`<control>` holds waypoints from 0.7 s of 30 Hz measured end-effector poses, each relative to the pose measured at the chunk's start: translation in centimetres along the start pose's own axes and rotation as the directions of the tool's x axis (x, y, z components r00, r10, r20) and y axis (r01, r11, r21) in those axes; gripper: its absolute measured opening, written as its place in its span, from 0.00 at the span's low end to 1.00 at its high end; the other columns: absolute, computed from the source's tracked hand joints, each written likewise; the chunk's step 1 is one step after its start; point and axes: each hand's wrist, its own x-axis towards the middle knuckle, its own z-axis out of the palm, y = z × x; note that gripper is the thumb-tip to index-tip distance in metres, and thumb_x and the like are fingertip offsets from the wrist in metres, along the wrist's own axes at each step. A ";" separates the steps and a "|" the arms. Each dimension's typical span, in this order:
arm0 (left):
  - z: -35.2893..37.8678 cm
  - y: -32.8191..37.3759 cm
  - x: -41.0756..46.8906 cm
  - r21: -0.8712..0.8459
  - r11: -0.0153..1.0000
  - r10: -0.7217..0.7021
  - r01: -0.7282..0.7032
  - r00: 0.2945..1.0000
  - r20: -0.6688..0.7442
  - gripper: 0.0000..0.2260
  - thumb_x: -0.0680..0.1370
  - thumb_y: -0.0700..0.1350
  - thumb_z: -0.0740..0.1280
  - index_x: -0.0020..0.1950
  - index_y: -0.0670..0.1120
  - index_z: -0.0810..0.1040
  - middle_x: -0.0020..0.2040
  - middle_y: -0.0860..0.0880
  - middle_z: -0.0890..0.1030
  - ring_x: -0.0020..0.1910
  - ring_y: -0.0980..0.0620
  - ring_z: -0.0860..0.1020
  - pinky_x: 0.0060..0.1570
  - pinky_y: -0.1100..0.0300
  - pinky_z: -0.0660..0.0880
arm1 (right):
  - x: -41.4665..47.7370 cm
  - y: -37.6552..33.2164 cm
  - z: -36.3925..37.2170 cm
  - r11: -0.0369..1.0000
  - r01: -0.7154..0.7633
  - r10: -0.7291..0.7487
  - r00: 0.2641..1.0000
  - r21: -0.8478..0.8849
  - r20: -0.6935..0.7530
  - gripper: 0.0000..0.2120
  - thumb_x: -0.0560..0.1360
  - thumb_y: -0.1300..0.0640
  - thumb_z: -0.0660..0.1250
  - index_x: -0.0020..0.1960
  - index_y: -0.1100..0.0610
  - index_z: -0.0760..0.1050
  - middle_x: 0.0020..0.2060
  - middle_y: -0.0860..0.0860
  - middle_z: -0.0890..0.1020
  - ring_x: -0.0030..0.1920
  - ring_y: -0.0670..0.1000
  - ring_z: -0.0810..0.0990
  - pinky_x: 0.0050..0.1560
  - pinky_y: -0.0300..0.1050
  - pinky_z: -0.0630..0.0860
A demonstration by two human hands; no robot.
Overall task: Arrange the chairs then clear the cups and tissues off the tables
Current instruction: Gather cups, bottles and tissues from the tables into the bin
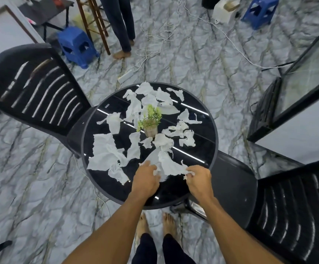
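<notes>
Two black slatted chairs at the table: left chair (35, 88) against its far-left edge, right chair (292, 216) against its near-right edge, both seats pushed up to the top. We judge the chair step done and the clearing barely begun.

The table (174, 191) is round with a glossy black top, directly ahead of us. We see no cups on it.

Torn white tissues (134, 109) are scattered over most of the top, ringing a small potted plant (151, 119) at the centre. The big sheet (105, 155) lies by the near-left edge, with smaller scraps toward the far and right edges.

The tissue in hand (168, 164) sits at the near edge, between both hands. It is a long triangular piece. Its long axis runs left to right along that edge and its peak points away toward the plant. Neither hand is nearer, as each has one end.

The left hand (145, 180) has its fingers curled down over the left corner, gripping it. The right hand (198, 180) pinches the ragged right tip between thumb and fingertips.

Our judgement is that the ends get drawn together and bunched next. After that the big sheet is nearest, on the left hand's side. The thin paper may tear at the pinch, and the plant looks light enough to tip under a careless sweep.
</notes>
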 end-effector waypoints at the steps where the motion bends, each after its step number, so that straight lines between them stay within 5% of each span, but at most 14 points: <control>1: 0.4 -0.2 0.0 0.010 1.000 0.004 -0.004 1.000 -0.007 0.09 0.78 0.44 0.66 0.56 0.44 0.81 0.60 0.49 0.76 0.56 0.47 0.77 0.56 0.53 0.76 | 0.1 -0.1 -0.1 0.999 -0.026 0.027 0.999 0.030 -0.030 0.12 0.75 0.67 0.65 0.54 0.61 0.84 0.52 0.53 0.85 0.52 0.50 0.82 0.53 0.32 0.73; 4: 0.4 -0.6 -0.3 0.008 0.999 -0.043 0.043 0.999 -0.030 0.07 0.75 0.35 0.65 0.49 0.39 0.81 0.48 0.47 0.78 0.49 0.46 0.77 0.49 0.51 0.76 | 0.7 -0.2 0.0 0.990 -0.105 0.115 0.987 0.092 -0.115 0.11 0.73 0.66 0.68 0.52 0.60 0.85 0.49 0.52 0.86 0.51 0.50 0.83 0.57 0.42 0.79; 8: -0.8 -1.1 -1.0 -0.015 0.994 -0.107 0.106 0.990 -0.089 0.09 0.75 0.34 0.63 0.52 0.42 0.79 0.46 0.47 0.80 0.51 0.47 0.76 0.46 0.52 0.75 | 1.1 -0.7 0.2 0.974 -0.181 0.201 0.969 0.139 -0.141 0.12 0.74 0.68 0.67 0.52 0.59 0.84 0.47 0.54 0.85 0.48 0.53 0.83 0.53 0.50 0.82; 12: -2.8 -1.6 -1.6 -0.045 0.993 -0.114 0.107 0.972 -0.207 0.09 0.77 0.36 0.63 0.55 0.44 0.80 0.46 0.51 0.77 0.56 0.49 0.72 0.45 0.55 0.75 | 1.1 -2.5 1.0 0.993 -0.047 0.061 0.989 0.105 -0.135 0.13 0.73 0.71 0.65 0.51 0.59 0.84 0.49 0.52 0.84 0.50 0.52 0.82 0.53 0.45 0.80; 16: -4.6 -2.9 -2.0 -0.137 0.981 -0.163 0.139 0.970 -0.178 0.10 0.78 0.38 0.63 0.56 0.46 0.79 0.51 0.51 0.78 0.52 0.50 0.75 0.50 0.58 0.73 | 1.5 -5.3 2.4 0.994 0.100 -0.099 0.995 -0.052 0.017 0.15 0.68 0.75 0.59 0.33 0.57 0.76 0.31 0.50 0.78 0.33 0.51 0.76 0.30 0.36 0.71; 18: -5.1 -3.7 -2.3 -0.177 0.973 -0.174 0.147 0.973 -0.150 0.10 0.77 0.39 0.63 0.56 0.48 0.79 0.52 0.52 0.79 0.52 0.51 0.76 0.54 0.58 0.73 | 1.6 -6.7 3.3 0.989 0.109 -0.096 0.988 -0.096 0.124 0.15 0.66 0.71 0.59 0.28 0.55 0.63 0.26 0.48 0.68 0.27 0.48 0.67 0.24 0.36 0.62; 21: -5.2 -4.7 -3.3 -0.240 0.953 -0.223 0.184 0.964 -0.148 0.11 0.75 0.39 0.65 0.56 0.48 0.79 0.53 0.54 0.79 0.53 0.53 0.76 0.53 0.64 0.70 | 1.6 -7.9 5.5 0.968 0.138 -0.101 0.979 -0.212 0.176 0.15 0.71 0.52 0.72 0.33 0.56 0.69 0.33 0.50 0.76 0.33 0.49 0.74 0.32 0.41 0.71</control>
